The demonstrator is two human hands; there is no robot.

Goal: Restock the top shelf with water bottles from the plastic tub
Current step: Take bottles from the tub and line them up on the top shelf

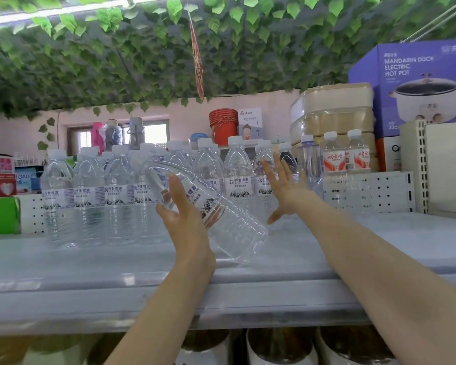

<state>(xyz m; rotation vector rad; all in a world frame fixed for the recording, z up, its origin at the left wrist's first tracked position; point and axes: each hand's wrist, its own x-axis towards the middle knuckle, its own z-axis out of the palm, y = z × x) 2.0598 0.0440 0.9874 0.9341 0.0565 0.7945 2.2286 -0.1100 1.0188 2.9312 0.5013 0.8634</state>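
Observation:
A clear water bottle [221,219] with a white mountain label leans over the top shelf [90,262], cap toward the upper left, base low near the shelf surface. My left hand [182,217] lies flat against its left side with straight fingers and the thumb sticking out away from it. My right hand [279,188] is spread wide just right of the bottle, in front of the row of standing water bottles [116,191], and holds nothing. The plastic tub is out of view.
Red-labelled small bottles [345,154] and a tall clear bottle [309,164] stand at the right. Behind them are beige containers [332,111] and a purple hot pot box [411,83]. A green box [0,214] sits at the left. Jars fill the shelf below [282,346].

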